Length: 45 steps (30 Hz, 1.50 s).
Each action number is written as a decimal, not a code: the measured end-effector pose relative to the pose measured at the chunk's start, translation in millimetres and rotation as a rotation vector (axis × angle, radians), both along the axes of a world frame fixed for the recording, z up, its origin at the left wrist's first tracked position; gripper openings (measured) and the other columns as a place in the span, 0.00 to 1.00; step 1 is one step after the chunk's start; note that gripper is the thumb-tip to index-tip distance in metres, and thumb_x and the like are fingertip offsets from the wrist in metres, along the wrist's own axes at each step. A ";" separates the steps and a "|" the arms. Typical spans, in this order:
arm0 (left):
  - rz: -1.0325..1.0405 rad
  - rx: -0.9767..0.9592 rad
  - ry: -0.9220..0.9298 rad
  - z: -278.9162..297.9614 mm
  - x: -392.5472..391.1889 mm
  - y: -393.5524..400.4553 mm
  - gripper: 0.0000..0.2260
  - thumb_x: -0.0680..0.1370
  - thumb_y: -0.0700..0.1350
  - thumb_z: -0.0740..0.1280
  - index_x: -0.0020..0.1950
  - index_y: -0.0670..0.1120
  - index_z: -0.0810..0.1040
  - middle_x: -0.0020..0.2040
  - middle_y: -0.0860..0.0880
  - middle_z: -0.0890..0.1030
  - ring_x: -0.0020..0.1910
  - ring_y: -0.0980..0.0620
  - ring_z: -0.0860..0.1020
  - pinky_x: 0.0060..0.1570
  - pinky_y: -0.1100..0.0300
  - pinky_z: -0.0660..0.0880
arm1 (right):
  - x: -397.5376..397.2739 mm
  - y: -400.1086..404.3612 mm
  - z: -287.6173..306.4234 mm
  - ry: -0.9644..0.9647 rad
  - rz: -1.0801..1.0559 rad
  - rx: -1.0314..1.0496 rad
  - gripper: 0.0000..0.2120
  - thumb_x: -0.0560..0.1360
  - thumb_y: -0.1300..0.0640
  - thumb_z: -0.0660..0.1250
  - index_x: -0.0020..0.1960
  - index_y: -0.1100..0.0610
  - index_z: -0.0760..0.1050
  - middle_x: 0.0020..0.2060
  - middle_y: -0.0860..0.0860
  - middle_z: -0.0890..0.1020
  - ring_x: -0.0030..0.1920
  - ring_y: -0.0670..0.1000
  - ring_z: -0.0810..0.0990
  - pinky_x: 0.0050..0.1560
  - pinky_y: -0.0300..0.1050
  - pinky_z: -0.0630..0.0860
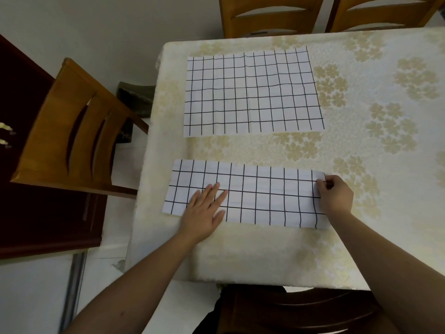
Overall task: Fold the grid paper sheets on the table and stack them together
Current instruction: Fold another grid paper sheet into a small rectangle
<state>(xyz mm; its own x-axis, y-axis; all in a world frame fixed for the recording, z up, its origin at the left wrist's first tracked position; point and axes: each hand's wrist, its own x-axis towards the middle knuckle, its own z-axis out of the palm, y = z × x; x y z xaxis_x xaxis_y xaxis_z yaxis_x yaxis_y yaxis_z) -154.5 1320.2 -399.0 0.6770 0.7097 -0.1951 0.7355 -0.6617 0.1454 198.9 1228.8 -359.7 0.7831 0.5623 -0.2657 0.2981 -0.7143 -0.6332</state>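
Pinching folded sheet (260,196) edge, right hand (335,195)

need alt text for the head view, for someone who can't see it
A person folds a near grid sheet on a table: the left hand presses flat on it while the right hand pinches its right end. A second, unfolded grid sheet lies flat farther back, apart from the first; wooden chairs stand around the table.
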 end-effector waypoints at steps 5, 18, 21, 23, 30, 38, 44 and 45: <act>0.092 -0.001 0.043 -0.1 -37.4 12.2 0.26 0.82 0.60 0.45 0.79 0.56 0.47 0.80 0.51 0.46 0.78 0.52 0.43 0.75 0.50 0.46 | -2.2 0.4 3.0 -0.014 0.005 -0.002 0.10 0.79 0.55 0.64 0.56 0.60 0.77 0.42 0.51 0.76 0.43 0.52 0.73 0.46 0.45 0.70; 0.207 0.008 0.069 -1.4 -60.4 17.9 0.28 0.79 0.65 0.42 0.79 0.59 0.45 0.80 0.53 0.42 0.78 0.53 0.40 0.75 0.51 0.41 | -12.8 3.1 -3.9 -0.130 -0.114 -0.013 0.16 0.76 0.55 0.65 0.61 0.59 0.74 0.56 0.58 0.75 0.53 0.60 0.76 0.54 0.53 0.72; 0.218 0.012 0.076 -2.6 -60.0 18.6 0.29 0.79 0.66 0.42 0.78 0.60 0.45 0.80 0.53 0.42 0.78 0.53 0.41 0.75 0.50 0.41 | -49.5 2.2 -1.6 -0.304 -0.174 0.089 0.21 0.75 0.55 0.66 0.65 0.59 0.71 0.59 0.61 0.74 0.60 0.62 0.72 0.59 0.58 0.67; 0.217 0.014 0.072 -2.4 -59.5 18.7 0.29 0.79 0.67 0.43 0.78 0.60 0.45 0.80 0.53 0.43 0.78 0.53 0.42 0.75 0.50 0.41 | -92.3 3.8 1.2 -0.359 0.042 0.184 0.19 0.74 0.58 0.67 0.64 0.60 0.73 0.58 0.60 0.76 0.59 0.61 0.74 0.58 0.56 0.68; 0.229 0.020 0.057 -5.5 -59.2 17.5 0.32 0.77 0.69 0.45 0.78 0.60 0.45 0.79 0.54 0.44 0.78 0.53 0.44 0.75 0.49 0.44 | -242.2 -3.7 -33.9 -0.379 0.914 0.145 0.27 0.80 0.48 0.57 0.76 0.59 0.61 0.75 0.55 0.64 0.76 0.54 0.60 0.74 0.53 0.56; 0.224 0.024 0.079 0.1 -57.6 16.2 0.32 0.76 0.70 0.43 0.78 0.60 0.45 0.79 0.54 0.41 0.78 0.53 0.42 0.75 0.49 0.42 | -212.7 -27.6 -44.4 -0.464 1.034 -0.127 0.30 0.82 0.41 0.48 0.79 0.55 0.52 0.78 0.52 0.53 0.78 0.51 0.50 0.75 0.52 0.50; 0.212 -0.008 0.103 5.2 -57.3 16.1 0.33 0.75 0.70 0.40 0.78 0.60 0.42 0.78 0.54 0.38 0.78 0.53 0.39 0.76 0.49 0.41 | -168.9 -58.1 -37.7 -0.442 0.907 -0.235 0.32 0.82 0.39 0.43 0.79 0.56 0.47 0.78 0.51 0.48 0.78 0.51 0.45 0.75 0.49 0.44; 0.213 -0.015 0.105 5.9 -57.0 15.9 0.33 0.75 0.70 0.40 0.78 0.60 0.42 0.79 0.54 0.38 0.78 0.53 0.39 0.75 0.49 0.41 | -161.9 -65.1 -37.0 -0.443 0.881 -0.250 0.32 0.82 0.38 0.43 0.79 0.56 0.46 0.78 0.51 0.47 0.78 0.50 0.44 0.75 0.48 0.43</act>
